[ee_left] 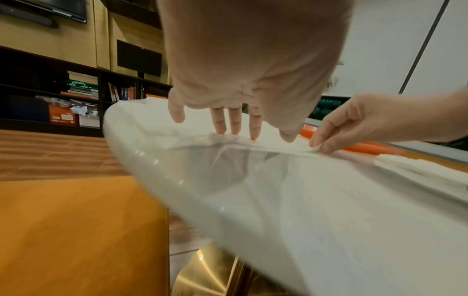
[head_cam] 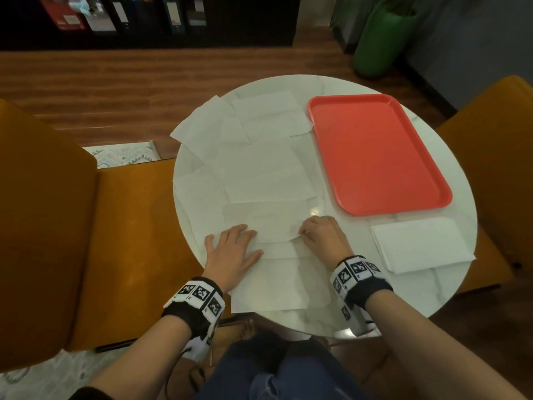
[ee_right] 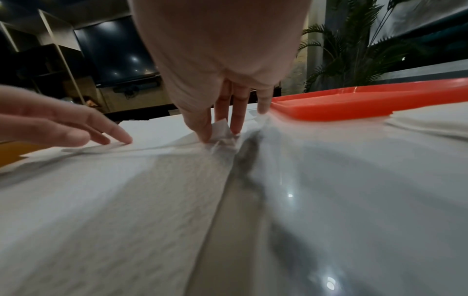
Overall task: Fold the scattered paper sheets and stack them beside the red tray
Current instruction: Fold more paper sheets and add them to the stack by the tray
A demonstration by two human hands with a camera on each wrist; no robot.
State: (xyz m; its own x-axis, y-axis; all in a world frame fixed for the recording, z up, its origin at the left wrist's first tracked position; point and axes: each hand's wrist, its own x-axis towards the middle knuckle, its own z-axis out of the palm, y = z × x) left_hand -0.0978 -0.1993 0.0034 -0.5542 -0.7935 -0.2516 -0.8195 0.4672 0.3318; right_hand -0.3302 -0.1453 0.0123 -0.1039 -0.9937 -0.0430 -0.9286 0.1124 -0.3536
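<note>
Presently a fold is being started on the nearest paper sheet point(head_cam: 277, 272), which lies at the lower middle of the head view and overhangs the near rim of the round table point(head_cam: 403, 310). To be done well, the pinched corner should be carried over until the edges meet squarely, while the sheet is kept from sliding on the glossy top; only then should the crease be pressed flat, since thin paper is likely to skew or crumple if pulled quickly.

The left hand point(head_cam: 232, 249) is laid flat with fingers spread and straight, pressing the sheet down; nothing is gripped by it. The right hand point(head_cam: 323, 235) is curled, and a raised corner of paper is seen pinched between its thumb and fingers point(ee_right: 202, 128) in the right wrist view.

More unfolded sheets point(head_cam: 259, 157) are spread over the middle of the frame, left of the red tray point(head_cam: 375, 151). A folded stack point(head_cam: 421, 243) already lies just below the tray, at lower right.
</note>
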